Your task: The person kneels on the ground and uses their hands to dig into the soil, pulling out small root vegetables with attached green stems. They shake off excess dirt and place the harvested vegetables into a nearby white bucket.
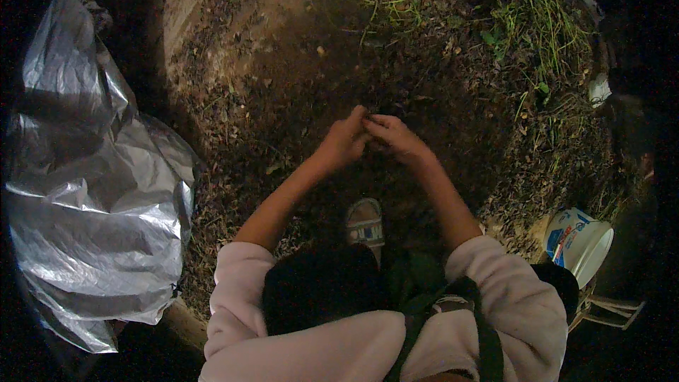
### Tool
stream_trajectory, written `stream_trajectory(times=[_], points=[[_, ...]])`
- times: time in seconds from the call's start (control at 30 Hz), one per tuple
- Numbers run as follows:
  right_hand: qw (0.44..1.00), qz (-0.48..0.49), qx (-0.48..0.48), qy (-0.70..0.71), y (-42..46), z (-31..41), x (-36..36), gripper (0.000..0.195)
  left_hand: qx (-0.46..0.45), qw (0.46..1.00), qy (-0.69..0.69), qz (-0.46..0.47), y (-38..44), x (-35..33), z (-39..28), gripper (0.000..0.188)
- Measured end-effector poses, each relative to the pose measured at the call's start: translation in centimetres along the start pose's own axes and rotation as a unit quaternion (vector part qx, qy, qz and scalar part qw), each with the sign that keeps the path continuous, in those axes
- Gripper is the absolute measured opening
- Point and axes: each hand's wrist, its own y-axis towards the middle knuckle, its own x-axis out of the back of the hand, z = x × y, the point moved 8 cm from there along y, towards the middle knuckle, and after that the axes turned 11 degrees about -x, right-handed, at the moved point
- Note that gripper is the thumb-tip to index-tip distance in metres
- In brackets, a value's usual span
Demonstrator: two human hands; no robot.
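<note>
My left hand (346,140) and my right hand (397,137) meet at the fingertips over the dark ground, in the middle of the view. The fingers of both are bent and pinched together. Anything small between them is too dark and blurred to make out. Beneath lies soil littered with dry leaves and plant scraps (297,90). Below the hands one sandalled foot (365,223) rests on the ground, close to my dark-clad knee (323,286).
A crumpled silver plastic sheet (106,180) spreads along the left. Uprooted green stalks (549,37) lie at the upper right. At the lower right a white printed bucket (575,244) leans tilted beside a small frame with legs (610,310). The surroundings are dark.
</note>
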Motion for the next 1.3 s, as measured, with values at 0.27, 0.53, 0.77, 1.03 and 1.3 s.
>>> stream_trajectory(times=[0.27,0.53,0.77,1.03,1.3], points=[[0.953,0.079,0.062,0.287,-0.7,0.4,3.4,0.021,0.047,0.965,0.175,-0.191,2.6,5.2,4.8,0.037],[0.97,-0.025,0.021,0.242,-0.6,-0.3,4.6,0.021,-0.065,0.909,0.371,-0.177,4.3,9.2,12.3,0.029],[0.985,-0.044,0.026,0.167,0.6,-1.0,3.4,0.027,-0.054,0.976,0.107,-0.183,2.9,3.5,2.3,0.017],[0.94,-0.229,0.233,-0.095,-0.2,1.8,3.8,0.032,0.024,0.984,0.065,-0.162,4.0,0.6,1.6,0.023],[0.967,-0.218,0.131,0.023,-0.6,1.0,7.8,0.029,0.005,0.983,-0.002,-0.185,7.5,-0.6,0.9,0.027]])
